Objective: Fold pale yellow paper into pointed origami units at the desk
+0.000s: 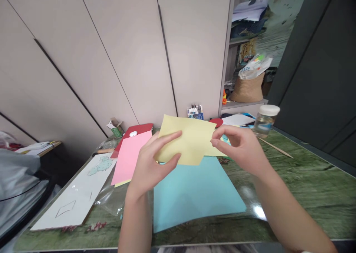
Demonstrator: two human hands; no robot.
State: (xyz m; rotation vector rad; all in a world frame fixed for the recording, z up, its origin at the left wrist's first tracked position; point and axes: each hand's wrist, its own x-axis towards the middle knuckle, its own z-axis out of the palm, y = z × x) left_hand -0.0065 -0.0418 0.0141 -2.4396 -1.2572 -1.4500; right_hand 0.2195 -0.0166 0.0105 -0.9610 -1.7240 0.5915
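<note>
A piece of pale yellow paper (193,140) is held up over the table, its lower right corner cut away at a slant. My left hand (151,162) grips it from the left, thumb and fingers spread across its near face. At the paper's right edge, my right hand (243,147) pinches with thumb and index finger; the exact contact at the fingertips is hard to make out. Beneath both hands lies a light blue sheet (194,197). Another yellow piece (215,151) shows partly behind the held paper.
On the left are a pink sheet (132,156), a red folder (143,127) and a white board (80,188) with a cactus drawing. A lidded jar (265,121) and a wooden stick (275,148) are on the right. A pen set (195,112) stands by the cabinet (194,52).
</note>
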